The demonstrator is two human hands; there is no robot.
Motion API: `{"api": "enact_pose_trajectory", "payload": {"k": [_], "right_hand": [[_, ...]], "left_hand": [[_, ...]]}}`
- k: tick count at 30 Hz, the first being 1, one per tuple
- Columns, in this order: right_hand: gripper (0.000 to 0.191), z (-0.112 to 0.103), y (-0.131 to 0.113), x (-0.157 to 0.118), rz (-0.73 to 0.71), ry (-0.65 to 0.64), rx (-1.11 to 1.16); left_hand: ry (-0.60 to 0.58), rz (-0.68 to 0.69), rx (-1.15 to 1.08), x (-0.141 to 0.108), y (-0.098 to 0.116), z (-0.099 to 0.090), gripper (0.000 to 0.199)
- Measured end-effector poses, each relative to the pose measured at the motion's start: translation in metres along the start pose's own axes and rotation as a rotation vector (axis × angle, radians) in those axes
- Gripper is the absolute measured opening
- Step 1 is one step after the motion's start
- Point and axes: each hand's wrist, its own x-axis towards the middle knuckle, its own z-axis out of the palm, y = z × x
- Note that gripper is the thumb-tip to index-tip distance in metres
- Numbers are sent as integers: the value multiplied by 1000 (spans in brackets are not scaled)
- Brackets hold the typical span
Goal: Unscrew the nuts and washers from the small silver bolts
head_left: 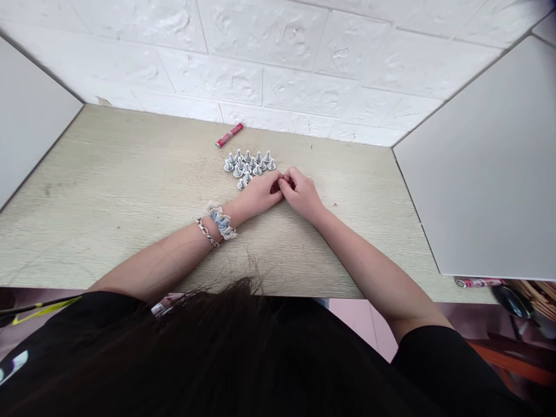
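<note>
My left hand and my right hand meet at the fingertips above the table, both with curled, pinching fingers. Whatever lies between the fingers is hidden from view. Just left of and behind my left hand stands a cluster of several silver bolts with washers, most of them upright with their threaded ends up. The nearest bolts sit right beside my left hand's knuckles. A blue and white scrunchie and a silver chain bracelet circle my left wrist.
A red tube lies behind the bolts near the white brick wall. Pale panels border the wooden table at left and right. A small dark sliver rests toward the back. At the lower right are another red tube and a wicker basket.
</note>
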Motion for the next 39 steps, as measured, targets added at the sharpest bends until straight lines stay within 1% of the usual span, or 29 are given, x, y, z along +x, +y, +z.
{"api": "enact_pose_trajectory", "payload": {"k": [39], "right_hand": [[20,-1,0,-1,10,8,-32]], "left_hand": [[-10,-15,-2,-1,2,1,12]]}}
